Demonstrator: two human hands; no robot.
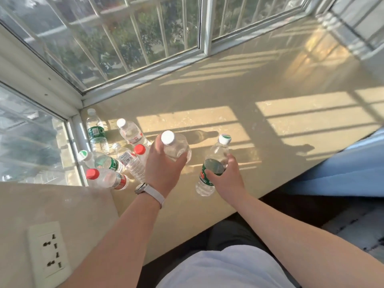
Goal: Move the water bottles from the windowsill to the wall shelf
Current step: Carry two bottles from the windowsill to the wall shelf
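My left hand grips a clear bottle with a white cap, held upright above the beige windowsill. My right hand wraps around a green-labelled bottle with a white and green cap. Several more bottles stand in the sill's left corner: a tall green-labelled one, a white-capped one, a red-capped one, another green-labelled one, an uncapped clear one and a leaning red-capped one. No wall shelf is in view.
Barred windows close the sill at the back and left. A white wall socket sits on the beige ledge at lower left. A blue curtain hangs at the right. Sunlit stripes cross the sill.
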